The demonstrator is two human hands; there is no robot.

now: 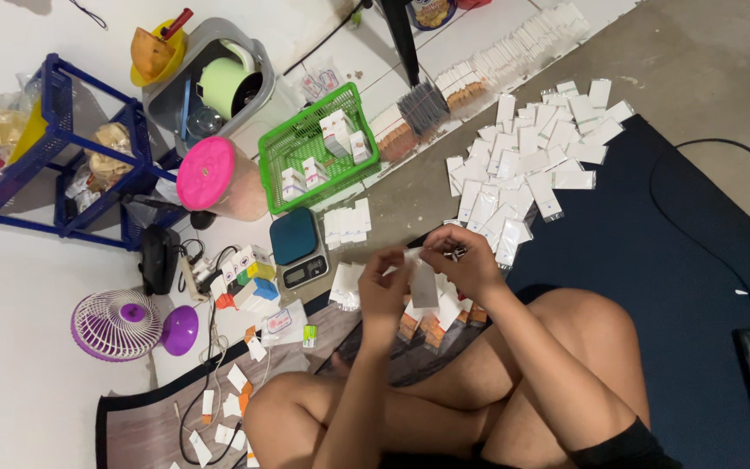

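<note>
left hand [382, 291] and right hand [466, 260] pinch one clear packet [423, 282] (above the knees).

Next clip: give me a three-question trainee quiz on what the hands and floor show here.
1. True or false: both hands are on the small white packet.
2. What lies in the green basket? A) small boxes B) fruit C) tools
3. Which thing stands between the green basket and the hands?

Key:
1. True; the left hand and right hand pinch it together above the knees.
2. A
3. The small scale with a dark blue top.
</note>
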